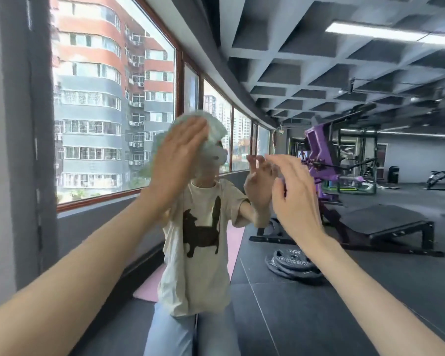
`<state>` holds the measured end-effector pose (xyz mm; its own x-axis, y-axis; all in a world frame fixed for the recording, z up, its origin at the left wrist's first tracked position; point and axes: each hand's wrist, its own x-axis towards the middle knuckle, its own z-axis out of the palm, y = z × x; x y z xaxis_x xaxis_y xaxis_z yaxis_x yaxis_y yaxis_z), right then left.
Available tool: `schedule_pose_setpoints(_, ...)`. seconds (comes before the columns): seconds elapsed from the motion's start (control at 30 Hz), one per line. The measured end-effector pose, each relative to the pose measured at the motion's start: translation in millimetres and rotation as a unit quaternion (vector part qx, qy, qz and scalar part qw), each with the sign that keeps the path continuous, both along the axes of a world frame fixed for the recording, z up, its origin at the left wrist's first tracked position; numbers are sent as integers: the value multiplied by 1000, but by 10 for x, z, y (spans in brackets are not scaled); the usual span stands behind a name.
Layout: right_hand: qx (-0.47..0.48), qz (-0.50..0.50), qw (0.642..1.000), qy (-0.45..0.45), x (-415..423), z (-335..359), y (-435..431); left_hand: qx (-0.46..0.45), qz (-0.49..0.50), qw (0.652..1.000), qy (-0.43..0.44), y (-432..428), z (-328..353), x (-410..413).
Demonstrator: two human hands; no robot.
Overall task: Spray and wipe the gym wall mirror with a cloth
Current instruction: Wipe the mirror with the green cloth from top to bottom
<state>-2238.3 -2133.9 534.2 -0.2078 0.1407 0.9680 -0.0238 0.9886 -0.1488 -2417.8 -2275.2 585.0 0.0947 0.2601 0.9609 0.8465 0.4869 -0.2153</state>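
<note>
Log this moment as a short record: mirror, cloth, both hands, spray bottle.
mirror: wall glass, reflects the gym
cloth: pale green, bunched against the mirror
left hand: fingers straight, pressing the cloth on the glass
right hand: open, holds nothing, close to the glass
spray bottle: not in view
reflected: weight plates, bench

Pale green cloth (215,133): crumpled and soft-looking, pressed against the mirror (344,111) under the flat palm and straight fingers of the left hand (176,160). Bunched edges stick out above the fingertips, to the right of the fingers and down-left of the palm; the middle is hidden beneath the hand. The outline is blurred. Mirror: a large upright wall pane extending from the grip to the right, upward and downward. Whether the glass beside the grip is wet cannot be judged.
</note>
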Motion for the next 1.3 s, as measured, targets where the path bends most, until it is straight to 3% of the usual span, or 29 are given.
schedule_pose_setpoints(0.07,16,-21,999,-18,23,-249,35,104,-44,988,-106,64,-46,134)
schedule_pose_setpoints(0.1,6,-25,999,-24,23,-382,50,106,-48,986,-117,147,-243,216)
schedule_pose_setpoints(0.17,-38,-17,999,-17,11,-566,78,-10,-68,997,-46,323,-804,284)
schedule_pose_setpoints(0.27,-45,-31,998,-17,27,-811,152,-231,-69,969,59,291,-1545,251)
schedule_pose_setpoints(0.37,-37,-57,997,-47,80,-1012,223,-253,-89,960,80,198,-1497,159)
schedule_pose_setpoints(0.43,-38,-58,995,-71,99,-1146,223,-200,-106,973,52,145,-1370,110)
schedule_pose_setpoints(0.5,-41,-59,994,-84,110,-1307,211,-77,-108,991,-29,85,-1341,26)
schedule_pose_setpoints(0.57,-53,-57,992,-95,129,-1489,181,60,-120,980,-144,62,-1545,63)
schedule_pose_setpoints(0.6,-62,-51,992,-101,146,-1603,150,86,-123,970,-190,73,-1781,122)
schedule_pose_setpoints(0.67,-71,-44,991,-108,162,-1774,113,3,-127,969,-213,99,-2361,244)
schedule_pose_setpoints(0.73,-65,-43,990,-116,178,-1955,119,-186,-136,961,-152,43,-2904,292)
schedule_pose_setpoints(0.77,-56,-45,989,-131,192,-2058,135,-262,-133,949,-115,-27,-3028,242)
schedule_pose_setpoints(0.83,-39,-55,984,-166,223,-2261,192,-326,-146,932,-56,-153,-2898,67)
schedule_pose_setpoints(0.9,-44,-65,978,-193,257,-2479,253,-269,-151,950,-57,-246,-2611,-48)
schedule_pose_setpoints(0.97,-58,-65,975,-205,257,-2692,282,-97,-110,983,-113,-255,-2344,-85)
schedule_pose_setpoints(1.03,-70,-54,972,-218,222,-2866,249,48,-80,970,-223,-147,-2385,63)
schedule_pose_setpoints(1.07,-75,-47,970,-226,202,-2922,222,52,-95,959,-264,-70,-2570,172)
schedule_pose_setpoints(1.1,-81,-40,968,-236,176,-2967,184,-12,-123,953,-276,-30,-2842,273)
schedule_pose_setpoints(1.13,-80,-32,965,-246,158,-2983,160,-143,-153,946,-248,-24,-3160,325)
schedule_pose_setpoints(1.2,-50,-19,966,-253,145,-3003,134,-414,-151,882,-165,-213,-3695,280)
schedule_pose_setpoints(1.23,-28,-12,968,-248,159,-3001,137,-482,-136,855,-137,-333,-3815,178)
schedule_pose_setpoints(1.3,0,3,971,-237,208,-2974,173,-514,-133,838,-128,-477,-3758,18)
